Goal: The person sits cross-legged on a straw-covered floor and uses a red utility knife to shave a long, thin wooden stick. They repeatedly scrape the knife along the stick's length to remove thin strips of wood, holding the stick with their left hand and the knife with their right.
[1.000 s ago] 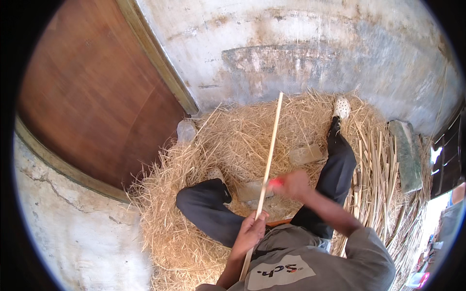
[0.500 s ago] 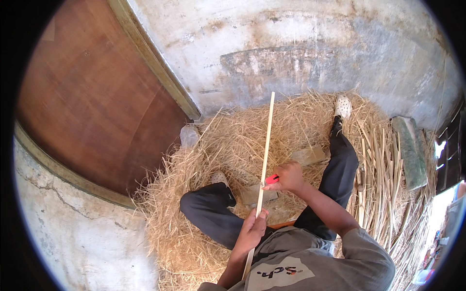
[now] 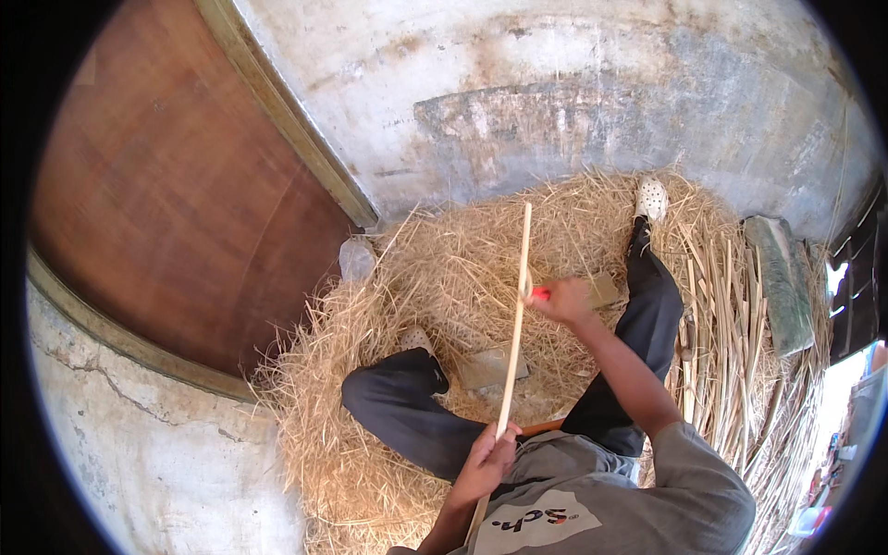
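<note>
A long, pale stripped stick [image 3: 517, 338] slants up from my lap, its far end above the straw. My left hand [image 3: 489, 453] is closed around its lower part, close to my shirt. Farther up, my right hand [image 3: 564, 301] grips a small red-handled tool [image 3: 540, 293], whose working end meets the stick's right side. A thin curl of shaving [image 3: 527, 279] stands off the stick there. My fingers cover most of the tool, so its exact kind does not show.
Loose straw [image 3: 370, 435] covers the ground around my spread legs. Flat bricks [image 3: 493, 368] lie between my feet. To the right are a bundle of long sticks [image 3: 726, 342] and a greenish stone slab [image 3: 780, 287]. A stained wall [image 3: 592, 111] and a brown door [image 3: 185, 194] stand beyond.
My right hand and the red-handled tool have moved away from me along the stick. The shaving now curls off the stick, which has shifted slightly toward me.
</note>
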A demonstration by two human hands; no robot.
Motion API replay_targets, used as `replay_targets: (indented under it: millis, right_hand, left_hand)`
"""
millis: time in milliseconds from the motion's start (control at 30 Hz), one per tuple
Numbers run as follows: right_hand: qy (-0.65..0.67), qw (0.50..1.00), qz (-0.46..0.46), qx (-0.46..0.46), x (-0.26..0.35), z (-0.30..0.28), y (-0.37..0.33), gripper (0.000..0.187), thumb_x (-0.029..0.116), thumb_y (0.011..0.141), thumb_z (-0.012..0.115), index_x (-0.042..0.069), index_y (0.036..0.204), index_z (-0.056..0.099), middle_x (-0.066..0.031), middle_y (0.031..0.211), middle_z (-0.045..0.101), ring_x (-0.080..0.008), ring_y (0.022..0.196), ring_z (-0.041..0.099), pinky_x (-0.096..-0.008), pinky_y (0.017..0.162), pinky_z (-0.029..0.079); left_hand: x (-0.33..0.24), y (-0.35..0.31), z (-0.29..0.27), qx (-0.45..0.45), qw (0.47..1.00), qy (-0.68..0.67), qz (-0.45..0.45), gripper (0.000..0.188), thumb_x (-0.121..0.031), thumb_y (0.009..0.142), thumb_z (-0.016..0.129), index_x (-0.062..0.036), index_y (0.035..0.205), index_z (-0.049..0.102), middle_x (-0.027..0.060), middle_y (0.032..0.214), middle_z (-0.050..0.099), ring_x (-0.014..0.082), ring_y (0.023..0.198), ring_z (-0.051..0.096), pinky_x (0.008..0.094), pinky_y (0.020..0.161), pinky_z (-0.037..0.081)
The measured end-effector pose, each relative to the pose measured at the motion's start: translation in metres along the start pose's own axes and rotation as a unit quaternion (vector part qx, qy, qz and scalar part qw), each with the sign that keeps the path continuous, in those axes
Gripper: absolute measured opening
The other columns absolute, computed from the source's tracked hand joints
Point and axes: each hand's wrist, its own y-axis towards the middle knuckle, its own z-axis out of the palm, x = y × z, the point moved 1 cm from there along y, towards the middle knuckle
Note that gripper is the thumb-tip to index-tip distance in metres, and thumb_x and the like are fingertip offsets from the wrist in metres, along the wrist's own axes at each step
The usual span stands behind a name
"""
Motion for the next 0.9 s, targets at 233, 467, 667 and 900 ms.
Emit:
replay_targets:
  millis: [233, 467, 667, 900]
  right_hand:
    - [0.068, 0.934, 0.351, 0.028, -0.095, -0.036, 0.049, 0.075, 0.074, 0.086, 0.039, 0.005, 0.078, 0.070, -0.0211, 0.077, 0.067, -0.0381, 0.079, 0.066, -0.0466, 0.073, 0.050]
    - [0.373, 0.851, 0.368, 0.002, -0.052, -0.020, 0.028, 0.077, 0.072, 0.090, 0.033, 0.001, 0.089, 0.064, -0.0047, 0.058, 0.050, -0.0195, 0.052, 0.048, -0.0355, 0.053, 0.043]
    - [0.636, 0.717, 0.275, 0.078, 0.042, -0.063, -0.019, 0.044, 0.044, 0.096, 0.051, 0.004, 0.082, 0.059, 0.0047, 0.055, 0.037, -0.0048, 0.045, 0.032, -0.0224, 0.044, 0.024]
    - [0.652, 0.704, 0.264, 0.099, 0.087, -0.084, -0.036, 0.026, 0.026, 0.093, 0.063, 0.001, 0.087, 0.062, 0.0057, 0.056, 0.037, -0.0046, 0.047, 0.033, -0.0221, 0.045, 0.026]
  left_hand:
    - [0.014, -0.047, 0.004, 0.100, 0.989, 0.097, -0.052, 0.016, -0.021, 0.103, 0.042, -0.0081, 0.110, 0.048, -0.0092, 0.070, 0.032, -0.0003, 0.058, 0.028, 0.0185, 0.051, 0.022]
    - [0.001, -0.029, -0.013, 0.056, 0.996, -0.056, -0.031, 0.016, -0.017, 0.102, 0.042, -0.0057, 0.111, 0.049, -0.0044, 0.060, 0.035, 0.0041, 0.049, 0.031, 0.0203, 0.046, 0.026]
    - [-0.011, -0.016, -0.014, 0.088, 0.992, -0.086, -0.031, 0.021, -0.021, 0.101, 0.041, -0.0034, 0.107, 0.050, 0.0018, 0.054, 0.038, 0.0094, 0.040, 0.032, 0.0240, 0.041, 0.029]
    - [-0.003, -0.008, -0.010, 0.107, 0.993, -0.023, 0.034, 0.026, -0.021, 0.103, 0.039, -0.0020, 0.116, 0.050, 0.0021, 0.065, 0.049, 0.0076, 0.046, 0.041, 0.0200, 0.043, 0.033]
